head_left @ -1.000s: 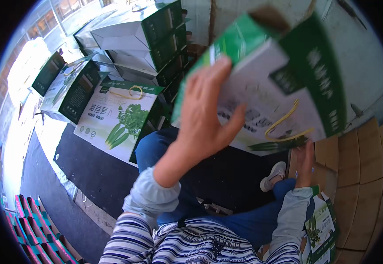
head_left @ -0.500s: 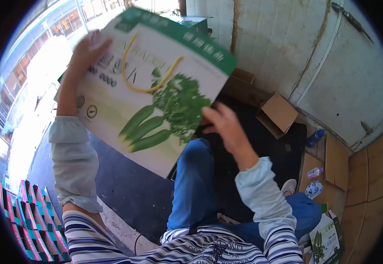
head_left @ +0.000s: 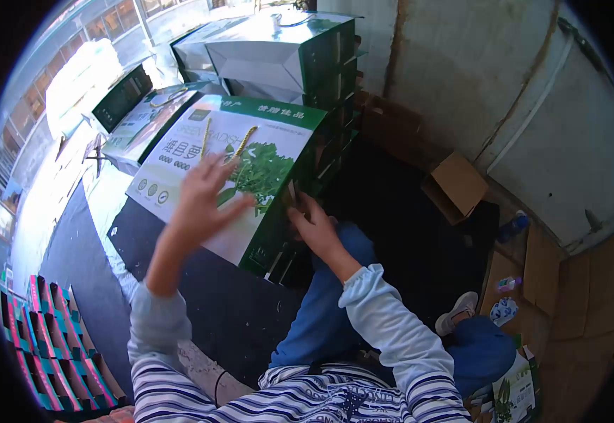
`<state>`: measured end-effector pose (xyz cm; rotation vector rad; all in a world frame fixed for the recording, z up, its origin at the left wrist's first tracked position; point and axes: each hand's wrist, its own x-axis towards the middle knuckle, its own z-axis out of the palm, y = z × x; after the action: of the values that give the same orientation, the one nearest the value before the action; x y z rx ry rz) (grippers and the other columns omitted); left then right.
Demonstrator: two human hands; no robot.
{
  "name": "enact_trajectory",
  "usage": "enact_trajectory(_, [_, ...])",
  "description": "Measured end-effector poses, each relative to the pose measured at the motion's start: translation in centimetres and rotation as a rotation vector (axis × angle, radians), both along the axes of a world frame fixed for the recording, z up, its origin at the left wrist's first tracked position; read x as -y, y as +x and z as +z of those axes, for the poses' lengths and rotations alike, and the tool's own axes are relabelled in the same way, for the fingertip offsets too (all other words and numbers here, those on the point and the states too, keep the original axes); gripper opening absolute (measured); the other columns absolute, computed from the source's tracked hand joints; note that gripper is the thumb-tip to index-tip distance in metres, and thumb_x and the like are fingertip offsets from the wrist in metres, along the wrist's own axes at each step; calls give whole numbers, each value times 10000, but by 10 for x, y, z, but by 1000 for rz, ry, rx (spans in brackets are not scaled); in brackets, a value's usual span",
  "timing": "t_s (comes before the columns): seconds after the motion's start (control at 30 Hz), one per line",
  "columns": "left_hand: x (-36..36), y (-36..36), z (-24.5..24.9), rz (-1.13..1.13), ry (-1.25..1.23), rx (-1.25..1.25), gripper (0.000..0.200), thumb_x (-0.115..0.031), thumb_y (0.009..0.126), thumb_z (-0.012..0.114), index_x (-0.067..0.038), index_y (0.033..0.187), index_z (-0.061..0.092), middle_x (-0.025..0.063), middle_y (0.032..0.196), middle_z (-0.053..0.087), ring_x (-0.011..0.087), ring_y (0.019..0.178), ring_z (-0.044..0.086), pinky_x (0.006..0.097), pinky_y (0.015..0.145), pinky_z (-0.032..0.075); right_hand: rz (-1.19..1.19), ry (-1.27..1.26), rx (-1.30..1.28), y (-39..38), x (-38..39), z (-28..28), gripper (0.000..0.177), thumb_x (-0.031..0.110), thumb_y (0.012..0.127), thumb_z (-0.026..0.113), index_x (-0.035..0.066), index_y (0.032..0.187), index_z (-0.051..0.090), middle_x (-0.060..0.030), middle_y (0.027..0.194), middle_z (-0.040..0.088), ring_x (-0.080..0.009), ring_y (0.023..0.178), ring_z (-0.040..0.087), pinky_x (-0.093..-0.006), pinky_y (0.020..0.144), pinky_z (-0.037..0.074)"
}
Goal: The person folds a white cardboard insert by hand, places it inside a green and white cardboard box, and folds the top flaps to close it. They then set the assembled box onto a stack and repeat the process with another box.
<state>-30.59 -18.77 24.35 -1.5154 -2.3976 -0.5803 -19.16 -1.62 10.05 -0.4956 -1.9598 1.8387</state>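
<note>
the printed vegetable box leans tilted on the dark mat against a stack of boxes — left hand spread open over its white face, right hand at its green side edge, grip impossible to tell.

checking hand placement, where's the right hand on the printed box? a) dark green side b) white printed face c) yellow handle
a: the right hand is at the dark green side of the printed box, while the left hand is spread over its white face.
</note>
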Motion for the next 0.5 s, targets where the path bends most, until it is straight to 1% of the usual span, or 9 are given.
enact_trajectory(0.03, [8, 37, 3, -69, -74, -25, 639, -415, 791, 658, -64, 1295, 483, 227, 1351, 416, 388, 1283, 354, 482, 1060, 241, 14, 50, -56, 2, 1, -8, 597, 296, 874, 584, -57, 1314, 388, -182, 1043, 611, -254, 972, 597, -342, 789, 487])
enact_trajectory(0.1, [8, 74, -14, -36, -110, -51, 624, -339, 794, 654, -74, 1321, 450, 214, 1354, 413, 376, 1287, 353, 497, 1057, 240, 26, 171, -104, 11, 6, 0, 581, 291, 874, 599, -39, 1310, 403, -175, 1057, 602, -244, 998, 582, -329, 780, 491])
enact_trajectory(0.13, [8, 80, -18, -26, -128, -63, 622, -301, 795, 652, -80, 1333, 434, 207, 1356, 411, 370, 1289, 352, 505, 1055, 239, 26, 232, -127, 15, 8, 5, 573, 288, 874, 607, -29, 1309, 411, -171, 1064, 597, -238, 1010, 574, -323, 776, 493])
enact_trajectory(0.2, [3, 69, -29, -10, -105, -131, 628, -189, 778, 637, -86, 1351, 401, 190, 1359, 412, 358, 1289, 355, 525, 1049, 242, 72, 189, -97, 21, 8, 5, 554, 272, 880, 610, -14, 1313, 416, -149, 1071, 599, -216, 979, 587, -307, 774, 496])
enact_trajectory(0.23, [-2, 61, -33, -33, -52, -143, 615, -135, 763, 625, -97, 1341, 416, 172, 1365, 414, 354, 1287, 358, 527, 1045, 252, 97, 170, -86, 22, 9, 5, 544, 264, 883, 611, -6, 1315, 419, -139, 1075, 599, -205, 964, 593, -299, 773, 497])
enact_trajectory(0.33, [-17, 36, -39, 37, -45, -174, 594, -129, 773, 613, -116, 1337, 426, 160, 1367, 417, 346, 1287, 362, 522, 1043, 258, 220, -162, -28, 31, 3, 14, 513, 244, 898, 598, 3, 1316, 425, -109, 1081, 598, -160, 909, 605, -277, 772, 497])
enact_trajectory(0.37, [-21, 30, -40, 44, -28, -195, 592, -128, 772, 613, -130, 1335, 432, 154, 1368, 421, 339, 1281, 371, 520, 1040, 263, 242, -161, -51, 35, 0, 15, 509, 238, 908, 583, 12, 1331, 414, -102, 1096, 587, -152, 916, 602, -274, 774, 495])
enact_trajectory(0.43, [-21, 26, -38, 32, -35, -193, 600, -116, 763, 619, -122, 1334, 433, 160, 1365, 424, 339, 1275, 377, 506, 1043, 268, 278, -162, -96, 45, -3, 15, 501, 226, 928, 553, 30, 1361, 391, -90, 1125, 567, -137, 929, 596, -268, 778, 490])
enact_trajectory(0.5, [-20, 17, -33, 3, -42, -183, 612, -95, 751, 625, -112, 1332, 434, 167, 1359, 430, 345, 1266, 385, 480, 1044, 280, 288, -170, -167, 55, 1, 17, 487, 212, 930, 546, 25, 1355, 397, -97, 1129, 565, -143, 940, 596, -271, 801, 487])
